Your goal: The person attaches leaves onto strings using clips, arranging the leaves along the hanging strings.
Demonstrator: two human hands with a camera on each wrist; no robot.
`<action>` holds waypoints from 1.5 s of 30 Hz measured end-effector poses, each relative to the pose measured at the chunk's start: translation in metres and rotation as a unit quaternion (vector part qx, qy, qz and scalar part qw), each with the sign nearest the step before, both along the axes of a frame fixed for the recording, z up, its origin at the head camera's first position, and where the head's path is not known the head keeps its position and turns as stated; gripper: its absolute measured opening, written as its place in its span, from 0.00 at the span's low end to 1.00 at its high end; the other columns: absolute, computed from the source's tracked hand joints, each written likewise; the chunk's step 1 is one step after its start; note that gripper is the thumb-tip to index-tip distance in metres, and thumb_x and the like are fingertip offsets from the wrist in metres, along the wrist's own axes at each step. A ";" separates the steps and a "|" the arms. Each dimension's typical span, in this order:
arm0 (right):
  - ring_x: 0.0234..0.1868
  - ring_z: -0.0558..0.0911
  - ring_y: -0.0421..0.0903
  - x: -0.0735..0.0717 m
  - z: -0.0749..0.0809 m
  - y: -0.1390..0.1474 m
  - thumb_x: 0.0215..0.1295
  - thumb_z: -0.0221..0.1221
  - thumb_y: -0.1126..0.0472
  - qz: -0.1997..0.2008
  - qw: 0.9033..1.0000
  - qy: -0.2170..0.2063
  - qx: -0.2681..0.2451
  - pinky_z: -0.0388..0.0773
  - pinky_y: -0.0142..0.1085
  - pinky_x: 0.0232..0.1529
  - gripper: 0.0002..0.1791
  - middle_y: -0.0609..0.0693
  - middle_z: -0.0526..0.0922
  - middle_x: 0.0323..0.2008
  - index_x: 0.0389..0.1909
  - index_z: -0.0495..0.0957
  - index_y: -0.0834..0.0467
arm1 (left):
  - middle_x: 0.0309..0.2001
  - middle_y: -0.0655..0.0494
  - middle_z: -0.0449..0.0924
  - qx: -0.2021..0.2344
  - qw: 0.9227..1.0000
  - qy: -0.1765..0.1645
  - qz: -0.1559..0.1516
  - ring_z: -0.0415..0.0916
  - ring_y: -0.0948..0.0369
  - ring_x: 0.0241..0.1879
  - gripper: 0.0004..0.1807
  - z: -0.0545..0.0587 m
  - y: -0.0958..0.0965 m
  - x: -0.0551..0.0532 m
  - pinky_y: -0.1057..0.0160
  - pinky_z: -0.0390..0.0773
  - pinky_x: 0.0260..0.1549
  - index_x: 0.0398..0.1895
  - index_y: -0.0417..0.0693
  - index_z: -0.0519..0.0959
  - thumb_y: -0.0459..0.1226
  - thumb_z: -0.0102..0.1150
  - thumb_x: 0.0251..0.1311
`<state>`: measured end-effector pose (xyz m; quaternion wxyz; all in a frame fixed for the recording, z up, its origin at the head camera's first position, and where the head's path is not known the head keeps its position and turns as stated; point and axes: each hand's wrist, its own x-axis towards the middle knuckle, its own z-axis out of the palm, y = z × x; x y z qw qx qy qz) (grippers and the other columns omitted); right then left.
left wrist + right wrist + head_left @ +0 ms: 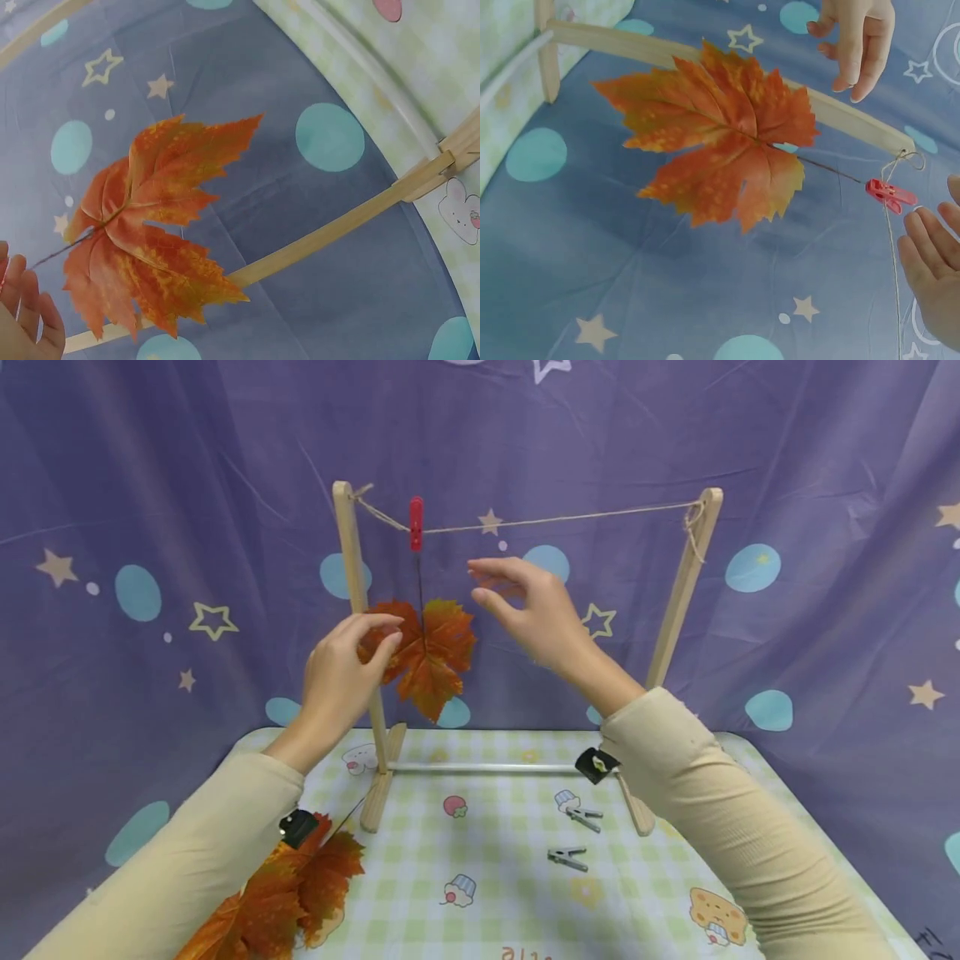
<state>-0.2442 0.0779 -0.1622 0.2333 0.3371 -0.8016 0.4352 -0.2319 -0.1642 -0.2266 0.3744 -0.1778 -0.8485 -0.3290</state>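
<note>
An orange maple leaf hangs by its stem from a red clothespin, which is clipped on a thin string. My left hand is just left of the leaf in the head view, fingers loosely bent and nothing held; whether a fingertip touches the leaf I cannot tell. To the right of the leaf, my right hand hovers with relaxed fingers and nothing in it. The right wrist view has the leaf and the clothespin apart from the fingers of both hands.
The string joins two wooden posts above a white crossbar. Two grey clothespins lie on the checkered tablecloth. More orange leaves lie at the front left, partly under the left sleeve. A purple curtain stands behind.
</note>
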 end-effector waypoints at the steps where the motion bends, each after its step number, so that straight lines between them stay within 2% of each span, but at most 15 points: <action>1: 0.51 0.82 0.44 0.003 -0.004 0.003 0.70 0.61 0.60 -0.002 1.000 0.001 -0.002 0.76 0.35 0.53 0.20 0.50 0.82 0.55 0.62 0.78 0.57 | 0.46 0.53 0.82 -0.002 1.000 -0.002 -0.004 0.73 0.57 0.31 0.12 -0.002 -0.001 0.003 0.57 0.66 0.31 0.52 0.49 0.83 0.41 0.59 0.70; 6: 0.48 0.83 0.44 0.018 -0.022 0.016 0.69 0.62 0.61 -0.003 1.000 0.023 -0.005 0.77 0.37 0.52 0.19 0.49 0.83 0.52 0.60 0.79 0.58 | 0.44 0.54 0.82 -0.022 0.999 -0.017 -0.027 0.65 0.58 0.22 0.12 -0.006 -0.007 0.019 0.61 0.65 0.24 0.52 0.50 0.84 0.42 0.58 0.70; 12: 0.48 0.81 0.42 0.035 -0.043 0.028 0.67 0.63 0.63 0.006 0.999 0.044 0.001 0.76 0.38 0.51 0.19 0.50 0.84 0.51 0.58 0.80 0.59 | 0.42 0.57 0.83 -0.050 0.998 -0.026 -0.037 0.67 0.62 0.27 0.11 -0.014 -0.018 0.033 0.66 0.66 0.26 0.50 0.50 0.84 0.40 0.60 0.69; 15: 0.49 0.80 0.44 0.045 -0.053 0.035 0.67 0.64 0.64 0.003 0.999 0.044 0.002 0.76 0.39 0.52 0.19 0.50 0.84 0.51 0.58 0.80 0.59 | 0.39 0.58 0.82 -0.068 0.996 -0.033 -0.037 0.67 0.63 0.26 0.11 -0.022 -0.023 0.035 0.65 0.67 0.25 0.51 0.50 0.84 0.39 0.61 0.68; 20: 0.50 0.80 0.43 0.059 -0.070 0.045 0.66 0.65 0.63 -0.005 0.999 0.040 0.011 0.76 0.40 0.51 0.19 0.47 0.83 0.52 0.58 0.80 0.57 | 0.36 0.62 0.80 -0.083 0.994 -0.065 -0.040 0.66 0.62 0.24 0.10 -0.039 -0.031 0.041 0.64 0.68 0.21 0.50 0.53 0.83 0.38 0.61 0.68; 25: 0.49 0.81 0.45 0.069 -0.091 0.055 0.65 0.65 0.64 -0.009 0.999 0.030 0.015 0.77 0.42 0.49 0.19 0.46 0.83 0.52 0.57 0.80 0.55 | 0.39 0.63 0.80 -0.082 0.989 -0.117 -0.047 0.72 0.65 0.31 0.10 -0.056 -0.037 0.047 0.64 0.73 0.30 0.51 0.55 0.83 0.40 0.58 0.70; 27: 0.49 0.81 0.45 0.071 -0.099 0.060 0.66 0.64 0.63 -0.012 1.000 0.021 0.012 0.78 0.42 0.49 0.19 0.45 0.83 0.52 0.58 0.80 0.54 | 0.41 0.64 0.80 -0.082 0.986 -0.137 -0.047 0.72 0.65 0.35 0.10 -0.062 -0.039 0.048 0.63 0.74 0.33 0.52 0.56 0.82 0.41 0.57 0.71; 32: 0.48 0.81 0.43 0.076 -0.118 0.069 0.66 0.64 0.64 -0.015 1.000 0.008 0.003 0.78 0.41 0.49 0.19 0.43 0.83 0.51 0.57 0.80 0.53 | 0.43 0.64 0.81 -0.095 0.978 -0.182 -0.046 0.72 0.63 0.37 0.10 -0.078 -0.045 0.052 0.61 0.74 0.33 0.51 0.58 0.82 0.43 0.56 0.71; 36: 0.47 0.81 0.43 0.076 -0.135 0.075 0.64 0.65 0.67 -0.015 1.000 0.011 -0.002 0.78 0.39 0.47 0.18 0.44 0.84 0.49 0.55 0.81 0.54 | 0.44 0.64 0.81 -0.096 0.971 -0.214 -0.044 0.72 0.63 0.37 0.10 -0.091 -0.052 0.054 0.62 0.74 0.33 0.50 0.58 0.82 0.43 0.57 0.71; 45: 0.43 0.82 0.44 0.075 -0.171 0.088 0.63 0.64 0.70 0.000 1.000 -0.002 0.003 0.80 0.39 0.44 0.18 0.48 0.84 0.48 0.54 0.81 0.56 | 0.43 0.61 0.81 -0.085 0.961 -0.262 -0.031 0.71 0.61 0.30 0.11 -0.114 -0.068 0.052 0.62 0.72 0.24 0.50 0.58 0.83 0.47 0.57 0.70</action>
